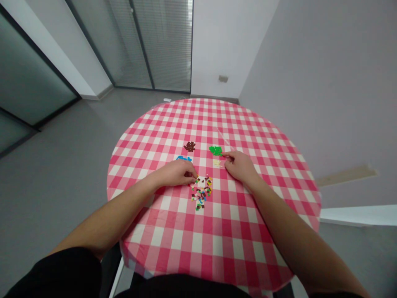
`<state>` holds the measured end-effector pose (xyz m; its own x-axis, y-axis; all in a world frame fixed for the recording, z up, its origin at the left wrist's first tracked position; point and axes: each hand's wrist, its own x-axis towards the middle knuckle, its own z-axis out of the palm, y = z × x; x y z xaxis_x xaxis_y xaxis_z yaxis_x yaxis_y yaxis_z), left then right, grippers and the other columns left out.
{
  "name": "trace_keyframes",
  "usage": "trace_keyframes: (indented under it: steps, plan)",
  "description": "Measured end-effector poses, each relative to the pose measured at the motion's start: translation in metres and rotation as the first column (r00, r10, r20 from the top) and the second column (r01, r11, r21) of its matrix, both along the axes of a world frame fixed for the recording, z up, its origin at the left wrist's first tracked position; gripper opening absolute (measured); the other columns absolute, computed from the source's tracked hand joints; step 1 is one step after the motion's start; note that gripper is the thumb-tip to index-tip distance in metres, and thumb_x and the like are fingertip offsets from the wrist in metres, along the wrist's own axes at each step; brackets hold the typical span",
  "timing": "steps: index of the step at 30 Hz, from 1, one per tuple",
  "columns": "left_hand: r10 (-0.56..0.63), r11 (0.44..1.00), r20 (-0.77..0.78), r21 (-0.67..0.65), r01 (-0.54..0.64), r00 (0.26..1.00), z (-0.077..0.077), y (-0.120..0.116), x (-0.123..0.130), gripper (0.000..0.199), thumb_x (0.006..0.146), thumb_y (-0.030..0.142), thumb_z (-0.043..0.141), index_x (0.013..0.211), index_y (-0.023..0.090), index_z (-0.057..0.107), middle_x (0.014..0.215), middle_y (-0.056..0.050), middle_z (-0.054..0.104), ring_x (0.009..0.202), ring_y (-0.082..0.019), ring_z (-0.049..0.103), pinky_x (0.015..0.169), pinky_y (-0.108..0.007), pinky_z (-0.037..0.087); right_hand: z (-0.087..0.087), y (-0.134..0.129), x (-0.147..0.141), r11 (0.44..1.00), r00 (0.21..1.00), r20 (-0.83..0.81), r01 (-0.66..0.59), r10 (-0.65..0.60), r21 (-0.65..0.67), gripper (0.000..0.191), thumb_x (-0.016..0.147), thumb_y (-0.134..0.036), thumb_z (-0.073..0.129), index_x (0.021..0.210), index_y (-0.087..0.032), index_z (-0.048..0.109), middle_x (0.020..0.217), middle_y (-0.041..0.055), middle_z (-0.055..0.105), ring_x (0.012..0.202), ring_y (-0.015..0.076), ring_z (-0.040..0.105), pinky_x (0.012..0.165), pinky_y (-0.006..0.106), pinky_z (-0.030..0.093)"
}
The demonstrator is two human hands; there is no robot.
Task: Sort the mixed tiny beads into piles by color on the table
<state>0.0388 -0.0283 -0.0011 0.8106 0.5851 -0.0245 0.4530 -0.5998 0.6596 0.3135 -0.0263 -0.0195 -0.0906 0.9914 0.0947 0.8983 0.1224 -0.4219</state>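
Observation:
A loose pile of small mixed-colour pieces (201, 193), like tiny building bricks, lies in the middle of the table in front of me. At its upper left edge, my left hand (177, 172) has thumb and fingertips close together; whatever is between them is too small to make out. Just beyond that hand, partly covered by it, are blue pieces (184, 158). My right hand (239, 164) reaches a stretched index finger to the edge of a green heap (215, 150), its other fingers bent. Pale yellow pieces (217, 163) lie beside its lower fingers. Dark brown pieces (189, 146) form another heap farther back.
A red-and-white checked cloth (242, 231) covers the round table. Grey wall (325, 91) rises to the right, and glass panels (155, 45) stand behind. A small white object (167, 99) is seen just past the table's far edge.

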Motion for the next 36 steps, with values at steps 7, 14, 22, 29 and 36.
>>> trace_keyframes:
  steps: [7,14,22,29,36]
  plan:
    - [0.036,0.997,0.009,-0.062,-0.035,0.999,0.0,0.001,0.0,0.01,0.082,0.017,0.064,0.082,0.018,0.074,0.083,-0.004,0.073,0.077,-0.016,0.064,0.071,-0.026,0.044,-0.001,0.0,-0.001,0.999,0.998,-0.058,0.008,-0.005,0.054,0.036,0.082,-0.016,0.054,0.111,-0.013,0.075,0.104,0.0117,0.075,0.088,0.0236,0.067,0.081,0.034,0.05]
    - [0.136,0.975,0.078,-0.19,-0.119,0.988,0.004,-0.002,-0.001,0.01,0.079,0.018,0.064,0.079,0.017,0.074,0.077,-0.004,0.074,0.07,-0.015,0.064,0.066,-0.025,0.044,0.004,-0.008,-0.007,0.979,0.983,-0.18,0.017,0.02,0.204,0.025,0.083,-0.026,0.059,0.098,-0.015,0.076,0.081,0.007,0.071,0.073,0.0197,0.063,0.07,0.031,0.048]
    - [0.444,0.841,0.364,-0.485,-0.241,0.819,-0.008,-0.002,0.009,0.012,0.074,0.024,0.072,0.074,0.013,0.068,0.064,-0.004,0.068,0.057,-0.011,0.059,0.055,-0.023,0.042,0.02,-0.031,-0.028,0.869,0.882,-0.197,-0.344,0.429,0.355,0.017,0.091,-0.031,0.062,0.087,-0.02,0.074,0.08,0.006,0.072,0.073,0.0174,0.063,0.068,0.029,0.047]
    - [0.473,0.803,0.375,-0.557,-0.214,0.797,-0.005,-0.003,0.013,0.016,0.071,0.026,0.077,0.075,0.013,0.067,0.073,-0.006,0.072,0.067,-0.013,0.065,0.063,-0.024,0.049,0.017,-0.041,-0.043,0.808,0.826,-0.167,-0.448,0.538,0.383,0.018,0.095,-0.032,0.061,0.092,-0.021,0.076,0.077,0.0061,0.071,0.073,0.0177,0.063,0.064,0.029,0.047]
    - [0.436,0.812,0.402,-0.562,-0.159,0.805,-0.013,-0.003,0.013,0.026,0.071,0.029,0.08,0.075,0.012,0.062,0.069,-0.004,0.069,0.063,-0.012,0.065,0.057,-0.021,0.046,0.013,-0.04,-0.044,0.764,0.793,-0.15,-0.489,0.59,0.422,0.016,0.095,-0.026,0.061,0.095,-0.019,0.075,0.078,0.0067,0.07,0.073,0.0171,0.061,0.064,0.028,0.047]
